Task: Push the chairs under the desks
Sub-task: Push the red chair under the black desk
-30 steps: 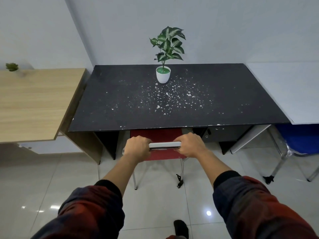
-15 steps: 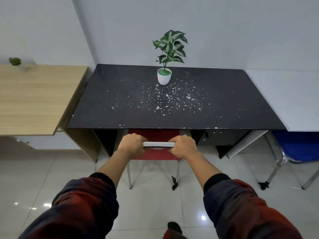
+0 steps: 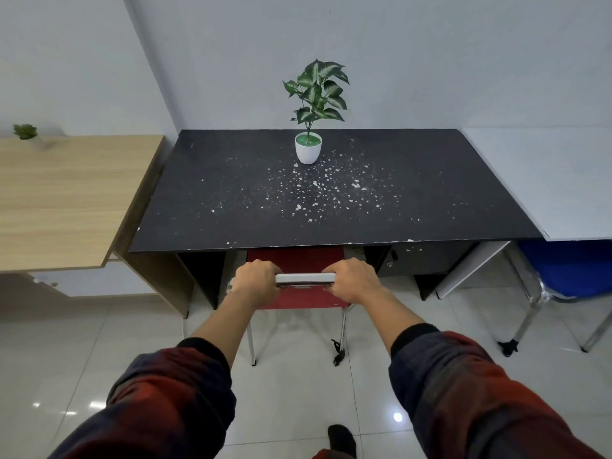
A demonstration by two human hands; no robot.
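A red chair [image 3: 299, 260] stands at the front of the black desk [image 3: 231, 200], its seat partly under the desktop and its chrome rear legs out on the tiles. My left hand [image 3: 256, 281] grips the left end of the chair's white back rail [image 3: 304, 278]. My right hand [image 3: 351, 279] grips the rail's right end. A blue chair [image 3: 573, 270] stands at the right, its seat partly under the white desk [image 3: 546, 180].
A potted plant [image 3: 309, 140] and white flecks sit on the black desk. A wooden desk [image 3: 59, 200] with a small plant [image 3: 26, 132] adjoins on the left. Grey walls stand behind the desks. Glossy floor tiles spread around my foot [image 3: 342, 440].
Both hands have kept their grip on the rail while the red chair has slid a little further under the black desk.
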